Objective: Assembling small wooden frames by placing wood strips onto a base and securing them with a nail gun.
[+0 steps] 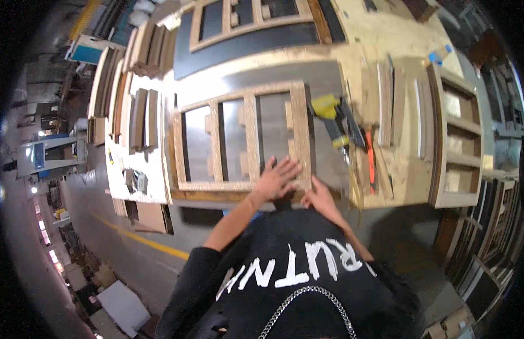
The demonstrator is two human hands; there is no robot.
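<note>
A light wooden frame [217, 146] with several bars and small blocks fixed along their sides lies flat on the grey work surface. My left hand [279, 178] rests palm down over its near right part, fingers spread. At the near right corner, my right hand [321, 199] has its fingers bent against the frame's edge. A yellow-green and black nail gun [328, 110] with an air hose lies just right of the frame. Beside it is a long orange-red tool [371, 164] whose kind I cannot make out.
Another wooden frame [217, 38] lies on a dark panel [262, 48] at the far side. Stacked wood strips [140, 118] stand left, with more strips [386, 104] right. A barred wooden frame [458, 158] stands at the table's right edge. A blue-capped bottle [440, 55] is behind it.
</note>
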